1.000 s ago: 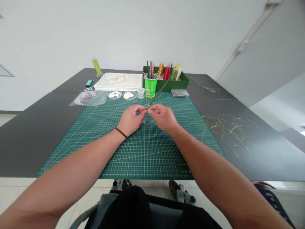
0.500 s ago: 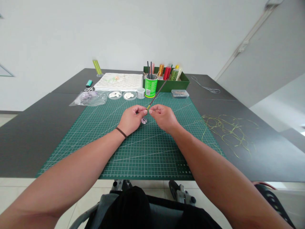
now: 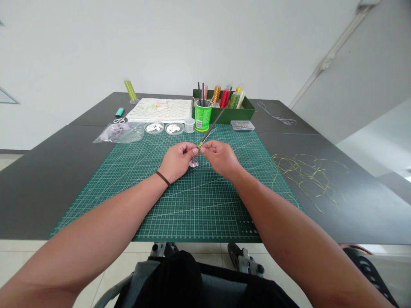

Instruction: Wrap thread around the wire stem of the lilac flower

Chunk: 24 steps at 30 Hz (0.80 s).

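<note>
My left hand (image 3: 178, 161) and my right hand (image 3: 220, 159) meet over the middle of a green cutting mat (image 3: 96, 205), fingertips almost touching. Between them they pinch the lower end of a thin dark rod (image 3: 212, 127), which is wrapped in yellow-green thread near the fingers and slants up and away to the right. Just below my left fingertips, a small pale lilac piece (image 3: 193, 163) shows, partly hidden by that hand. A dark band circles my left wrist.
Along the mat's far edge stand a green can (image 3: 203, 117) of tools, a green tray (image 3: 247, 112) of bottles, clear dishes and a white board (image 3: 159, 110). A plastic bag (image 3: 120, 133) lies left. Loose yellow-green wire (image 3: 305, 179) lies on the dark table right.
The lilac piece shows more fully below my fingers than a second ago. The rod's upper end has swung slightly left, and my hands have barely shifted.
</note>
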Motion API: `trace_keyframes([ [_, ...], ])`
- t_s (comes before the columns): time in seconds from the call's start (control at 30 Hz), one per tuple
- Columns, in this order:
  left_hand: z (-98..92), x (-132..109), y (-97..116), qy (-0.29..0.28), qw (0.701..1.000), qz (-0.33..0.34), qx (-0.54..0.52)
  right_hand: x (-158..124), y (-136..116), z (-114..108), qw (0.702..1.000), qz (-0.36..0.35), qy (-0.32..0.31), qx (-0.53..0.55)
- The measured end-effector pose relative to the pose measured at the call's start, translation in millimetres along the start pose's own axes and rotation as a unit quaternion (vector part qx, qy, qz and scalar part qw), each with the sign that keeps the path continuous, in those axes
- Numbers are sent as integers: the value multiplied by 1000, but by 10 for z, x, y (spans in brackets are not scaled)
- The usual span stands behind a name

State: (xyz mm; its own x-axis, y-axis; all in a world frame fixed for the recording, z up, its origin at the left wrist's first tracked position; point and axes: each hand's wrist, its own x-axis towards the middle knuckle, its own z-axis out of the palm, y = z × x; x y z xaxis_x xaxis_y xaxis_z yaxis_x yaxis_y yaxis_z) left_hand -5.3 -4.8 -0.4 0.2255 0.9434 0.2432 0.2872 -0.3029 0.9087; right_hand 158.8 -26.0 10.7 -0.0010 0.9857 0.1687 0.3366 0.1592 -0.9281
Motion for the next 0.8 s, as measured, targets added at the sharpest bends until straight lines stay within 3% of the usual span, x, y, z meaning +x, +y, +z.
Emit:
trace_keyframes([
  [0.33, 46, 26, -40, -33, 983, -25, -181, 11, 20, -8, 997, 28, -19, 70],
  [0.5, 46, 25, -10, -45, 975, -41, -216, 18, 18, -1, 994, 43, -17, 102],
  [0.8, 3, 25, 46, -86, 934, -140, -319, 22, 76, -11, 994, 24, -22, 100],
])
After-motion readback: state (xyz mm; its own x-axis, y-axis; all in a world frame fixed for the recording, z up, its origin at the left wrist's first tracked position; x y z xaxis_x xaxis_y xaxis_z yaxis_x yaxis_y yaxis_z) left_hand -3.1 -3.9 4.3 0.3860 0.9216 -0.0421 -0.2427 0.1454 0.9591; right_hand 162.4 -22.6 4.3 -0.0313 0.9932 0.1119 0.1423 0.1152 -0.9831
